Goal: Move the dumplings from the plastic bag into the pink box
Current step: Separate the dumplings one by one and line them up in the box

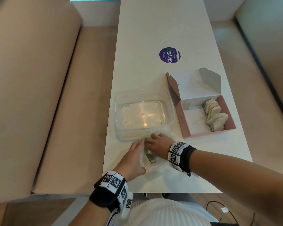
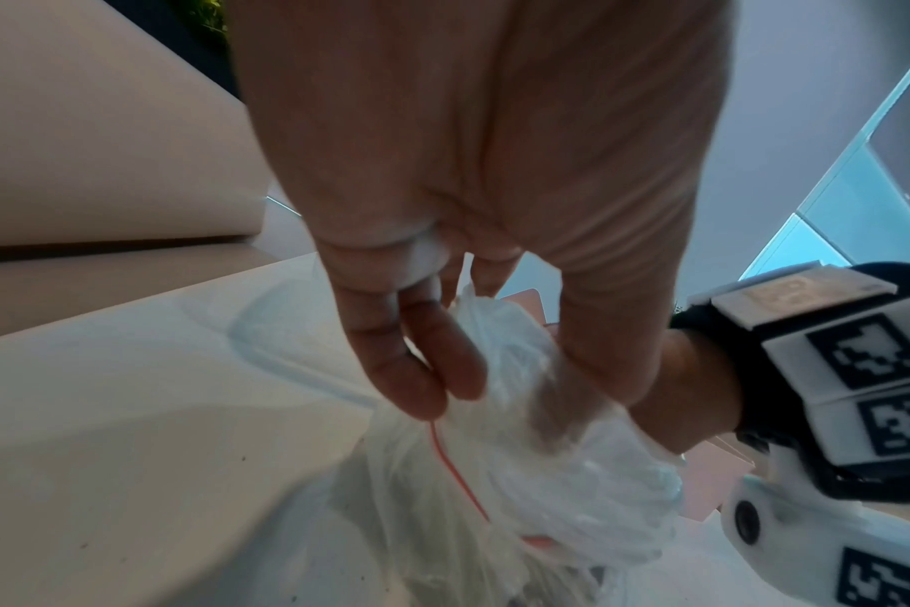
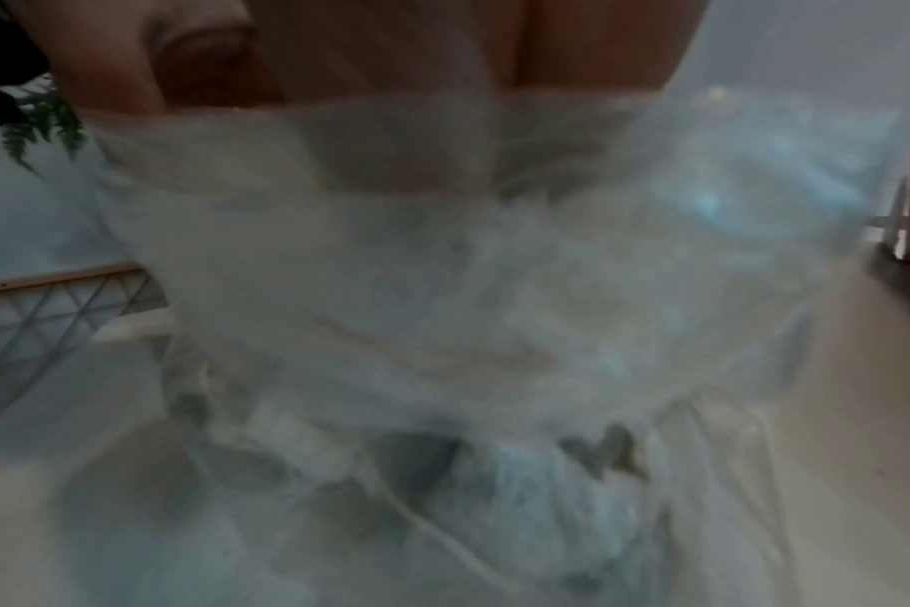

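Observation:
The clear plastic bag (image 1: 153,162) lies at the near edge of the white table (image 1: 153,30), with a few dumplings (image 1: 149,159) showing through it. My left hand (image 1: 137,154) pinches the bag's left rim; in the left wrist view its fingers (image 2: 417,369) hold the plastic by a thin red strip (image 2: 447,460). My right hand (image 1: 155,142) is inside the bag's mouth. In the right wrist view blurred plastic (image 3: 442,287) covers its fingers (image 3: 390,61), hiding what they hold. The pink box (image 1: 186,126) stands open at the right, with a row of dumplings (image 1: 215,114) along its right side.
An empty clear plastic container (image 1: 169,110) stands just beyond the bag, left of the pink box. A round purple sticker (image 1: 169,55) is farther up the table. Beige bench seats (image 1: 39,95) run along both sides of the table.

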The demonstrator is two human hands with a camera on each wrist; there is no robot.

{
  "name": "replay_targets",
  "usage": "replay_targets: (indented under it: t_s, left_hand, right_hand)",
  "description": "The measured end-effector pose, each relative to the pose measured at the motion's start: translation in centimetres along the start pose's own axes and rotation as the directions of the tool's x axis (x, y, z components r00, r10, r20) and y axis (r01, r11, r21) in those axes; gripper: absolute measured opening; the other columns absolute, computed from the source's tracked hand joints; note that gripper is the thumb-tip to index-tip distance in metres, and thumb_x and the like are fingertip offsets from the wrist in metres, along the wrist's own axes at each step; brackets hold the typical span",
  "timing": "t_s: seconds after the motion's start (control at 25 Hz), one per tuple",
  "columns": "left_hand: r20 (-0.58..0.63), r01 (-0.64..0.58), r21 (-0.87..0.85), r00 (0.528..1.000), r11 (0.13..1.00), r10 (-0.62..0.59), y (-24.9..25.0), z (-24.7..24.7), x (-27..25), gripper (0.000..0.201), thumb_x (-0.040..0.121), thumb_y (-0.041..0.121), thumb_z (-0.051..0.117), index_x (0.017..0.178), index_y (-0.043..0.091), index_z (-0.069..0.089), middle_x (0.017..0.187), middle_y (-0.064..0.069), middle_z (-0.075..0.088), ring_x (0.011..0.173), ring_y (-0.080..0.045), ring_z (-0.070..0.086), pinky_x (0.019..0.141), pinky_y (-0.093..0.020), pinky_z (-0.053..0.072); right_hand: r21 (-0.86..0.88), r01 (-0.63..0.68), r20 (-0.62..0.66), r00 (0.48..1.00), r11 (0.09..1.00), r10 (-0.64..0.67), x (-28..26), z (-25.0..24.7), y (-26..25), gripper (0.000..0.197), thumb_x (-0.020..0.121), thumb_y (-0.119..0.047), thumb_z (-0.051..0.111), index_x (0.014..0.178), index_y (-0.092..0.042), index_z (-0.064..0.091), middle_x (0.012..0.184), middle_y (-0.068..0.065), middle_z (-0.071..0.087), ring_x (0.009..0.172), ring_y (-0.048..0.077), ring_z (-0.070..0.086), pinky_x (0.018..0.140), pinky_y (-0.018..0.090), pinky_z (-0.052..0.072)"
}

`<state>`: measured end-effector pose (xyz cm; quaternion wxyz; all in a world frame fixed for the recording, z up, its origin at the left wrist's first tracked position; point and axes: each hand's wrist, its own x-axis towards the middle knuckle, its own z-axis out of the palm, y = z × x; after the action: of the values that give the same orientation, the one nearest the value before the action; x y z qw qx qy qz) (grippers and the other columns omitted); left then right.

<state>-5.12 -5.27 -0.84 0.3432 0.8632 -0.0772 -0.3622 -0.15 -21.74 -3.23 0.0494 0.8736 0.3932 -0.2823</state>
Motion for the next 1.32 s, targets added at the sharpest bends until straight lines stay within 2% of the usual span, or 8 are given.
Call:
replay_targets:
  t_s: [0.24, 0.44, 0.64, 0.8, 0.92, 1.04, 1.2, 1.32]
  left_hand:
    - [-0.004, -0.014, 0.013, 1.0, 1.0, 0.014, 0.3, -0.3, -0.2, 0.106, 0.076, 0.011, 0.071, 0.152, 0.024, -0.001, 0.157, 0.009, 0.007, 0.14, -0.015, 0.028, 0.104, -0.022, 0.033]
    - [-0.001, -0.003, 0.009, 1.0, 1.0, 0.003, 0.2, -0.4, 0.0, 0.105, 0.077, 0.011, 0.069, 0.152, 0.023, -0.003, 0.158, 0.009, 0.005, 0.14, -0.014, 0.027, 0.1, -0.018, 0.032]
    - [0.003, 0.011, 0.018, 1.0, 1.0, -0.011, 0.1, -0.5, 0.4, 0.105, 0.076, 0.011, 0.069, 0.152, 0.025, -0.003, 0.157, 0.008, 0.007, 0.136, -0.016, 0.035, 0.1, -0.025, 0.039]
    - [-0.016, 0.039, -0.025, 0.999, 0.999, -0.04, -0.3, -0.6, 0.4, 0.1, 0.079, 0.02, 0.07, 0.152, 0.025, 0.001, 0.157, 0.007, 0.009, 0.139, -0.015, 0.029, 0.104, -0.02, 0.03]
    - [-0.048, 0.047, -0.09, 0.998, 0.995, -0.052, -0.4, -1.0, 0.3, 0.089, 0.083, 0.041, 0.067, 0.151, 0.03, 0.012, 0.155, 0.007, 0.012, 0.136, -0.02, 0.035, 0.109, -0.027, 0.032]
    - [-0.114, 0.054, -0.092, 0.991, 0.994, -0.065, -0.2, -1.7, 0.1, 0.079, 0.081, 0.06, 0.059, 0.147, 0.037, 0.024, 0.154, 0.01, 0.013, 0.133, -0.023, 0.039, 0.109, -0.037, 0.036]
    - [-0.353, -0.059, -0.115, 0.935, 0.992, 0.014, 0.7, -3.0, -0.2, 0.061, 0.085, 0.061, 0.048, 0.138, 0.032, 0.04, 0.151, 0.006, 0.026, 0.139, -0.015, 0.029, 0.113, -0.036, 0.03]
    - [-0.506, -0.265, -0.318, 0.859, 0.91, 0.074, 2.0, -3.6, 0.0, 0.053, 0.079, 0.071, 0.042, 0.123, 0.041, 0.044, 0.136, 0.014, 0.045, 0.124, -0.003, 0.045, 0.103, -0.038, 0.043]
  right_hand:
    - [-0.04, -0.076, 0.097, 0.992, 0.996, 0.079, 1.2, 0.1, 0.1, 0.056, 0.089, -0.035, 0.054, 0.136, -0.012, 0.036, 0.135, 0.011, 0.043, 0.121, 0.032, 0.042, 0.097, 0.042, 0.04]
    - [0.013, -0.091, 0.009, 0.996, 0.996, 0.091, 0.7, 0.6, 0.2, 0.034, 0.091, -0.024, 0.05, 0.122, -0.011, 0.053, 0.131, 0.012, 0.044, 0.123, 0.031, 0.04, 0.099, 0.041, 0.039]
    - [0.047, -0.084, 0.015, 0.996, 0.995, 0.083, -0.8, -0.3, 0.2, 0.033, 0.093, -0.014, 0.045, 0.126, -0.011, 0.048, 0.118, 0.014, 0.053, 0.111, 0.033, 0.047, 0.088, 0.041, 0.043]
    - [0.387, -0.042, -0.239, 0.96, 0.921, 0.145, -2.2, -1.3, 1.1, 0.025, 0.088, -0.01, 0.052, 0.113, -0.009, 0.057, 0.106, 0.012, 0.06, 0.098, 0.03, 0.055, 0.081, 0.04, 0.049]
    - [0.714, -0.005, -0.359, 0.856, 0.701, 0.372, -3.9, -1.5, 1.9, 0.017, 0.083, -0.014, 0.062, 0.1, -0.011, 0.065, 0.095, 0.006, 0.067, 0.086, 0.023, 0.062, 0.077, 0.036, 0.051]
    - [0.945, 0.081, -0.265, 0.76, 0.318, 0.594, -5.2, -2.2, 2.6, 0.01, 0.083, -0.015, 0.066, 0.093, -0.016, 0.067, 0.085, 0.001, 0.07, 0.075, 0.013, 0.066, 0.07, 0.03, 0.056]
    - [0.92, 0.275, -0.045, 0.784, -0.28, 0.619, -6.0, -3.6, 3.4, 0.02, 0.084, -0.004, 0.064, 0.103, -0.003, 0.066, 0.096, 0.012, 0.07, 0.085, 0.019, 0.066, 0.063, 0.021, 0.054]
    - [0.763, 0.322, 0.023, 0.853, -0.56, 0.521, -6.8, -4.9, 3.5, 0.018, 0.084, -0.01, 0.061, 0.101, -0.009, 0.067, 0.095, 0.005, 0.071, 0.086, 0.014, 0.065, 0.063, 0.018, 0.054]
